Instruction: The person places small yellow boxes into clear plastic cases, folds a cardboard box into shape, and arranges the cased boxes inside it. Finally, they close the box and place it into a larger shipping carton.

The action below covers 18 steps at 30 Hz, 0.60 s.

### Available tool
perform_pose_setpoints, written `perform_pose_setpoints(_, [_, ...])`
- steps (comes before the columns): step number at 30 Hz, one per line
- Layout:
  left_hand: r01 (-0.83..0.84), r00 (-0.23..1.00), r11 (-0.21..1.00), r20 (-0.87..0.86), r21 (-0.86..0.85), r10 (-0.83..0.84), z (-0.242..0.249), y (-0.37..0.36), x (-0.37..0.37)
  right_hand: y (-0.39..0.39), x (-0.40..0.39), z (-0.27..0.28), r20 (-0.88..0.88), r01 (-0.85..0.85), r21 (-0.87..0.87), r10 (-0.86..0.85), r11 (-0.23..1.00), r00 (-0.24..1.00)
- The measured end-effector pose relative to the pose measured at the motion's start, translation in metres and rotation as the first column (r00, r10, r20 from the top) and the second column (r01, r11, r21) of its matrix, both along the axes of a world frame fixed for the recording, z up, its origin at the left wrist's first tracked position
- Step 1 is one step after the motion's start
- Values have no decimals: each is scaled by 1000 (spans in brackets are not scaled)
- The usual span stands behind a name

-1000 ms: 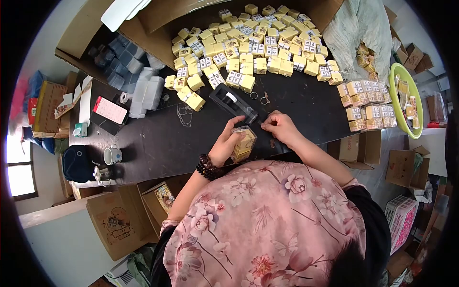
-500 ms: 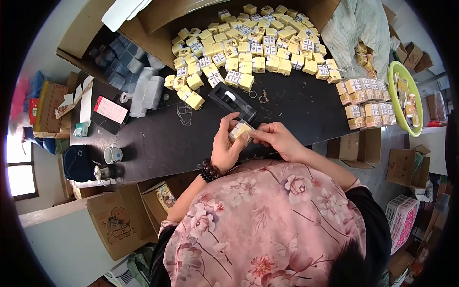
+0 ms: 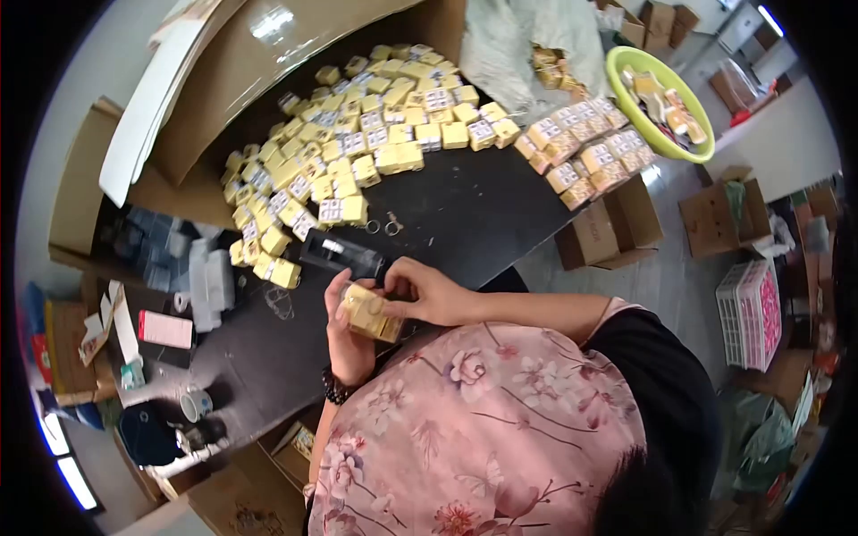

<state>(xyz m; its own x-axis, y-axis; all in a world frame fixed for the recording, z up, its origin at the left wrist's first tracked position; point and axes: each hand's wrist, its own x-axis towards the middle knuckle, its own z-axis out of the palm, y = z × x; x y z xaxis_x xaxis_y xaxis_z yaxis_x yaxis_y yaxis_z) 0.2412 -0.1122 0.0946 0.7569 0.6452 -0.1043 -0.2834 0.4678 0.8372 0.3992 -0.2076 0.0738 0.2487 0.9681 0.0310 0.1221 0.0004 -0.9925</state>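
My left hand (image 3: 349,347) is closed around a small yellow box (image 3: 365,310), just in front of my body. A printed yellow face of the box is turned up toward me. My right hand (image 3: 427,293) pinches the box's right side with thumb and bent fingers. Just beyond my hands lies a black tape dispenser (image 3: 332,254). Past it spreads a large group of yellow boxes (image 3: 398,159) with white printed sides. Two metal rings (image 3: 382,228) lie on the dark table (image 3: 438,210) near them.
Stacked boxes (image 3: 585,152) stand at the table's right end, beside a green basket (image 3: 704,147) of small items. A phone (image 3: 166,330), a mug (image 3: 196,405) and clear plastic cases (image 3: 210,284) are at left. Cardboard cartons (image 3: 612,228) sit on the floor at right.
The view has swung, so the table appears tilted and shifted left. The box has been turned in my hands and now shows a broader printed yellow face.
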Motion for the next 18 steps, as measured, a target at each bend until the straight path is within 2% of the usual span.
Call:
perform_pose_setpoints(2, [20, 999, 999, 32, -37, -19, 12, -7, 6, -3, 3, 5, 11, -51, 105, 50, 993, 999])
perform_pose_setpoints(3, [0, 1000, 999, 19, -46, 1, 13, -10, 8, -5, 1, 7, -100, -57, 200, 78, 978, 992])
perform_pose_setpoints(5, [70, 997, 997, 23, -26, -70, 10, -12, 9, -8, 5, 15, 10, -99, 226, 100, 969, 995])
perform_pose_setpoints(6, [89, 996, 996, 25, -28, -89, 10, -14, 9, -3, 6, 11, 163, -111, 384, 51, 917, 985])
perform_pose_setpoints(8, [131, 990, 991, 58, -15, -130, 3, -13, 10, -11, 15, 5, 197, -90, 390, 13, 916, 980])
perform_pose_setpoints(9, [175, 984, 984, 10, 6, -175, 11, -17, 12, -17, 21, 14, 225, -86, 391, -4, 916, 974])
perform_pose_setpoints(10, [217, 976, 976, -38, 23, -216, 15, -19, 14, -29, 25, 33, 137, 31, 207, -60, 978, 989])
perform_pose_setpoints(11, [184, 983, 976, -47, 117, -180, 14, -19, 16, -45, 31, 48, 57, 132, 4, -132, 991, 990])
perform_pose_setpoints(12, [153, 976, 950, -194, 271, -102, 4, -13, 12, -57, 41, 49, 154, 290, 86, -300, 953, 941])
perform_pose_setpoints(13, [140, 947, 896, -321, 422, 4, -10, -2, 5, -68, 55, 53, 247, 425, 95, -435, 900, 866])
perform_pose_setpoints(14, [122, 923, 900, -381, 418, 52, -15, 6, 1, -81, 72, 55, 370, 559, 129, -562, 819, 740])
perform_pose_setpoints(15, [121, 925, 900, -377, 418, 51, -26, 15, -7, -93, 85, 61, 417, 714, 64, -669, 697, 616])
perform_pose_setpoints(16, [182, 888, 873, -456, 453, 52, -39, 25, -15, -105, 107, 48, 661, 766, 273, -692, 583, 291])
perform_pose_setpoints(17, [246, 845, 842, -532, 481, 57, -50, 31, -18, -118, 122, 49, 724, 778, 389, -686, 493, 73])
perform_pose_setpoints(18, [246, 846, 842, -531, 480, 56, -56, 32, -17, -129, 137, 46, 758, 766, 467, -646, 441, -89])
